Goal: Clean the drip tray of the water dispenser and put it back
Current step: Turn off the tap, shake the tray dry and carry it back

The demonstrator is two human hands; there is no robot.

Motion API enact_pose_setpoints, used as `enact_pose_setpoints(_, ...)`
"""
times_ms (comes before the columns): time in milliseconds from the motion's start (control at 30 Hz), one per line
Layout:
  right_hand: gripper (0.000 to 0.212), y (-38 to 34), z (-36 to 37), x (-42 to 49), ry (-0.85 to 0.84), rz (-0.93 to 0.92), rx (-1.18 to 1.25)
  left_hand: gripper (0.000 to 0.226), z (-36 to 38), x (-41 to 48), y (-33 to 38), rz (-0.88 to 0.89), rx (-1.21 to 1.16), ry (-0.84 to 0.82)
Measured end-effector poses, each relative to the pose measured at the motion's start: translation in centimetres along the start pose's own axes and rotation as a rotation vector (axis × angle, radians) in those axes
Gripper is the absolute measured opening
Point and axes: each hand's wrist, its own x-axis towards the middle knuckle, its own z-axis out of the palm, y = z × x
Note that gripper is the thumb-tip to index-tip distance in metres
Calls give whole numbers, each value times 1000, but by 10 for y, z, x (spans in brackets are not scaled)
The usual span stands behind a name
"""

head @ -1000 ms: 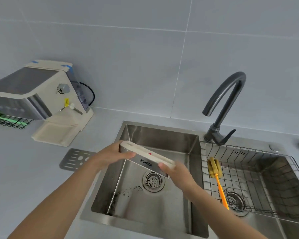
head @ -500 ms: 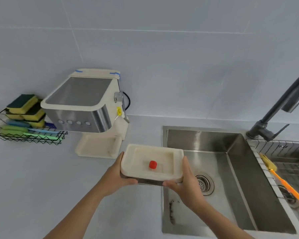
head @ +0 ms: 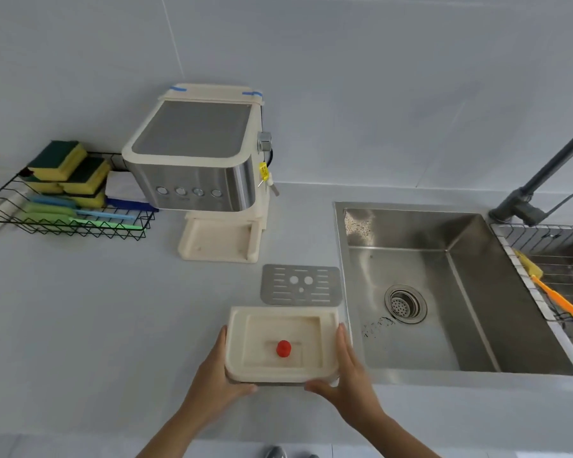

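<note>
The cream drip tray, with a small red float in its middle, is level over the grey counter just left of the sink. My left hand grips its left side and my right hand grips its right side. The perforated metal grate lies flat on the counter just beyond the tray. The cream and steel water dispenser stands further back, and its base platform has nothing on it.
A steel sink with a drain lies to the right, a dark faucet behind it. An orange-handled brush rests on a wire rack over the second basin. A black wire basket of sponges and brushes stands left of the dispenser.
The tray was tilted on edge over the sink; both hands have brought it left, turned it level and lowered it to the counter in front of the grate. The view has swung left.
</note>
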Motion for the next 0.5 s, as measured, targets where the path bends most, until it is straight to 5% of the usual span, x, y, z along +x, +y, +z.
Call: enact_pose_setpoints(500,110,7,-2,-1,-90,82,-120,100,4,12,-14,-13,129,-125)
